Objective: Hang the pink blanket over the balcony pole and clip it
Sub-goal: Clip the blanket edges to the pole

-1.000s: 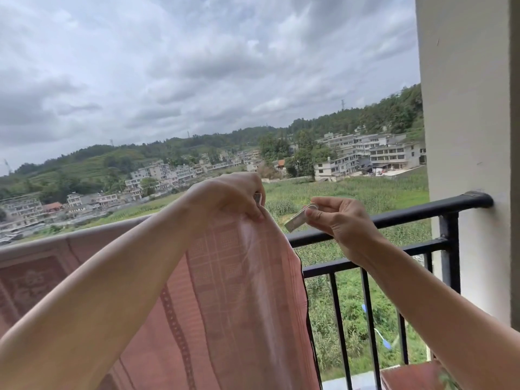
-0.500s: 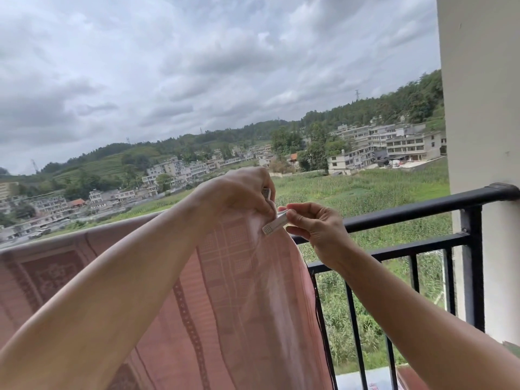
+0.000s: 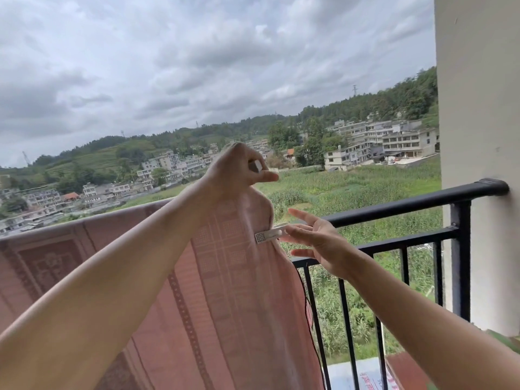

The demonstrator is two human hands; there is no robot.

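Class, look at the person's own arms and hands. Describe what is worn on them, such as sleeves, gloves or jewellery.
Nothing worn is visible. The left forearm and right forearm are bare right to the frame's edge, with no sleeve or cuff showing. The left hand and right hand have no gloves, and no watch, bracelet or ring can be seen.

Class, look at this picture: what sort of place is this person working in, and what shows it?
Probably an upper-floor apartment balcony at a town's edge: a black metal railing fixed to a pale wall, a pink blanket draped over it, and fields and buildings lying lower, beyond.
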